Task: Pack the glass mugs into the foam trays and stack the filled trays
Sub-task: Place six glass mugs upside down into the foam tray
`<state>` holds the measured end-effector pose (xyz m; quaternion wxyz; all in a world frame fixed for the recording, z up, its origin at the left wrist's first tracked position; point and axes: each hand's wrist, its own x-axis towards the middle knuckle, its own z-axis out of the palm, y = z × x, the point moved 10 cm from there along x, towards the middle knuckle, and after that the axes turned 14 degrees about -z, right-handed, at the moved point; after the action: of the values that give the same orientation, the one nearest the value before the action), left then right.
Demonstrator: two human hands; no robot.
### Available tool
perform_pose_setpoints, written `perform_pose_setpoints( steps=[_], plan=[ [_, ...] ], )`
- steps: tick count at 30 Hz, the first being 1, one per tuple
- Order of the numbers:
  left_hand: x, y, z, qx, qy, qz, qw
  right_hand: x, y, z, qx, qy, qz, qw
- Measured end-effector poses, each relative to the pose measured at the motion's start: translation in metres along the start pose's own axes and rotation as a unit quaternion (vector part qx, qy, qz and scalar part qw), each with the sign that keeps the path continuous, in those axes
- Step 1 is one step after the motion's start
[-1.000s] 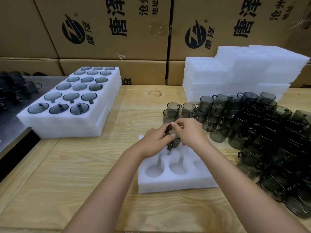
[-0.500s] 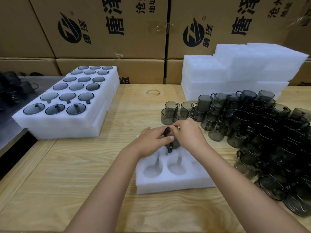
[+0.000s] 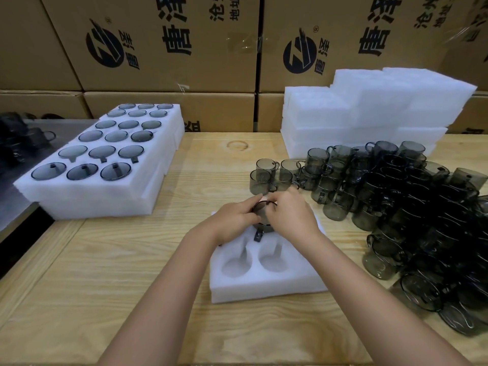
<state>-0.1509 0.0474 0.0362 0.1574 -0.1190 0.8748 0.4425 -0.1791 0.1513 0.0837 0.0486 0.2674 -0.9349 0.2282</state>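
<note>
Fingers of left hand (image 3: 233,220) and right hand (image 3: 291,217) clamp a glass mug (image 3: 262,226) over foam tray (image 3: 264,290); cartons (image 3: 158,62) read 唐泽

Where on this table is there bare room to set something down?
Bare wood lies between the filled trays and the open foam tray, and along the near left edge of the table. The right side is crowded: loose mugs run up to the empty foam stack.
</note>
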Motion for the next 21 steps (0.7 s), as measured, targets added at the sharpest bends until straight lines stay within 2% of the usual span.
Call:
perform_pose_setpoints(
  steps=[2,4,6,8,10,12,17,21],
  plan=[
    [-0.004,0.011,-0.007,-0.041,0.040,0.042,0.997,0.007,-0.002,-0.012,0.015,0.034,-0.019,0.999],
    [-0.013,0.032,-0.020,-0.076,0.110,0.106,0.985,0.022,-0.014,-0.014,0.010,0.047,-0.081,0.996],
    [-0.020,0.053,-0.030,-0.084,0.174,0.150,0.970,0.035,-0.025,0.007,-0.042,-0.019,-0.129,0.991],
    [-0.018,0.067,-0.028,0.000,0.216,0.163,0.963,0.041,-0.017,0.041,-0.067,-0.123,-0.121,0.983],
    [-0.004,0.064,-0.008,0.133,0.194,0.135,0.963,0.042,-0.002,0.069,-0.146,-0.212,-0.113,0.960],
    [0.009,0.049,0.008,0.184,0.156,0.104,0.965,0.037,0.012,0.087,-0.229,-0.268,-0.106,0.930],
    [0.013,0.038,0.011,0.186,0.185,0.100,0.960,0.035,0.014,0.092,-0.255,-0.243,-0.096,0.931],
    [0.009,0.040,0.012,0.204,0.181,0.099,0.957,0.035,0.014,0.090,-0.229,-0.231,-0.085,0.942]
  ],
)
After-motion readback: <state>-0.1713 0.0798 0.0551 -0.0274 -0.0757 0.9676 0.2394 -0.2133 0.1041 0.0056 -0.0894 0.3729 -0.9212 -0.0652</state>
